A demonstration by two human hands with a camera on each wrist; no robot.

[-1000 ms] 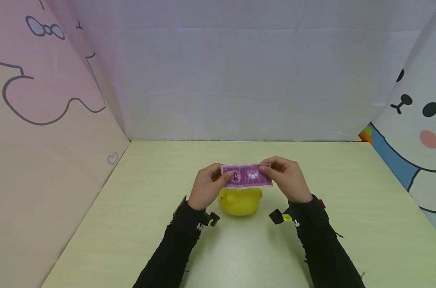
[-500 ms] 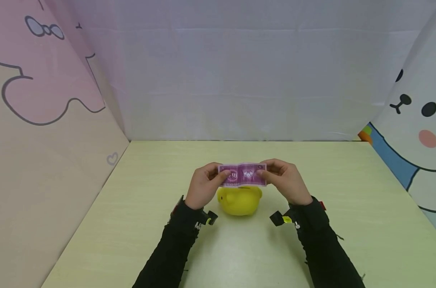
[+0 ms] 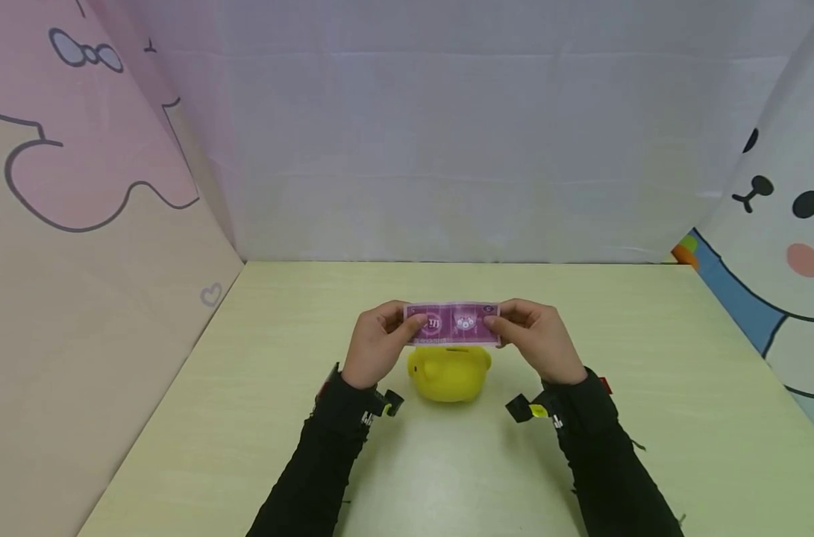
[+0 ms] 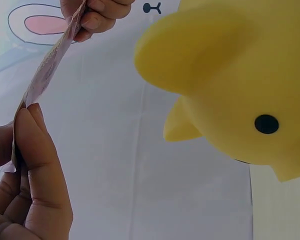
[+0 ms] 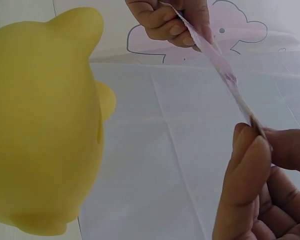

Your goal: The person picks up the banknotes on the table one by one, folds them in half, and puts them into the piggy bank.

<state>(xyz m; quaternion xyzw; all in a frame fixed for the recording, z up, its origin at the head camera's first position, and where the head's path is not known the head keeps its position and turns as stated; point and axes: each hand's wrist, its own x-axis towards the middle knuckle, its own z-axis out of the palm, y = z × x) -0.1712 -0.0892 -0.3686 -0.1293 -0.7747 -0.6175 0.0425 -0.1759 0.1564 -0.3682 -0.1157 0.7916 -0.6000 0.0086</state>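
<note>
Both hands hold up a purple play banknote (image 3: 452,324) by its short ends, stretched nearly flat. My left hand (image 3: 377,343) pinches its left end between thumb and fingers; my right hand (image 3: 539,340) pinches the right end the same way. Just below the note in the head view stands a yellow piggy bank (image 3: 449,375), its dark slot on top partly visible under the note's lower edge. In the left wrist view the piggy bank (image 4: 240,75) shows ears and a black eye. The right wrist view shows the note (image 5: 220,65) edge-on, beside the piggy bank (image 5: 45,125).
A pale wooden table (image 3: 299,328) carries the piggy bank. White cloth (image 3: 407,149) hangs behind it, with a pink cartoon panel (image 3: 98,149) at the left and a white bear print (image 3: 776,246) at the right. Dark sleeves and wrist cameras cover both wrists.
The note has shifted slightly left and up and is now straighter, with its middle crease flattened. The right hand's grip has moved out towards the note's end. The piggy bank has stayed put.
</note>
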